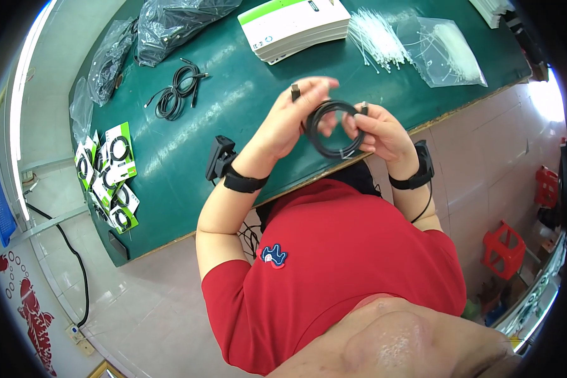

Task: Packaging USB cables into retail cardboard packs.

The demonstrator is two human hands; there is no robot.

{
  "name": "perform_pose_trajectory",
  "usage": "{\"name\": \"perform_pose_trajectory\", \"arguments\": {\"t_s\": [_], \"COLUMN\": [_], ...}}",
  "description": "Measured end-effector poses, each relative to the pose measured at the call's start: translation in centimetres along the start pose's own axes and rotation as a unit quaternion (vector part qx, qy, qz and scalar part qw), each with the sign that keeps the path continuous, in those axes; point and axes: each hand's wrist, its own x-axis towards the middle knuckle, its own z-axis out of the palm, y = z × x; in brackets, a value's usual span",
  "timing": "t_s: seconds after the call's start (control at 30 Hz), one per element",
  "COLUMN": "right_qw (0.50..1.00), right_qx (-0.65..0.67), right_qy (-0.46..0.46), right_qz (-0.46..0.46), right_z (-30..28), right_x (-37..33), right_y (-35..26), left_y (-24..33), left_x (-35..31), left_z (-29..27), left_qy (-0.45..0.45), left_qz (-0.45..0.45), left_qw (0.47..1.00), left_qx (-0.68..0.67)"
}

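Far left: a heap of green-and-white cardboard packs with black cable rings (110,179), overlapping near the table's end; a sweeping sleeve or elbow could send some off. Next, a loosely looped black cable (176,93); its stray ends could snag if your forearm drags across.

Your left hand (296,116) is curled at the coil's left side, fingers blurred; I can't tell how firmly it grips. A dark plug (295,92) juts above it and could catch your fingers.

The round black cable coil (337,153) sits between both hands, above the dark green tabletop's near edge (422,126). Your right hand (384,129) pinches its right side, thumb against the loops. Should that pinch slacken, the turns could spring apart or drop floorward.
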Motion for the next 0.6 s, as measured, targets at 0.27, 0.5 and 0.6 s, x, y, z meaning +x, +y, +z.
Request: {"name": "perform_pose_trajectory", "arguments": {"t_s": [0.27, 0.5, 0.6], "right_qw": [0.975, 0.971, 0.969], "right_qx": [0.140, 0.107, 0.103], "right_qy": [0.041, 0.086, 0.092], "right_qz": [-0.165, -0.197, -0.204], "right_z": [-4.0, -4.9, -5.0], "right_x": [-3.7, -4.0, -3.5], "right_y": [-1.7, -1.8, -2.1], "left_y": [1.6, 3.1, 4.2], "left_x": [9.8, 9.5, 6.9], "left_z": [-4.9, -6.6, -6.4], "left_qy": [0.193, 0.185, 0.254], "left_qz": [0.469, 0.525, 0.566], "left_qw": [0.692, 0.397, 0.366], "left_qx": [0.514, 0.730, 0.693]}}
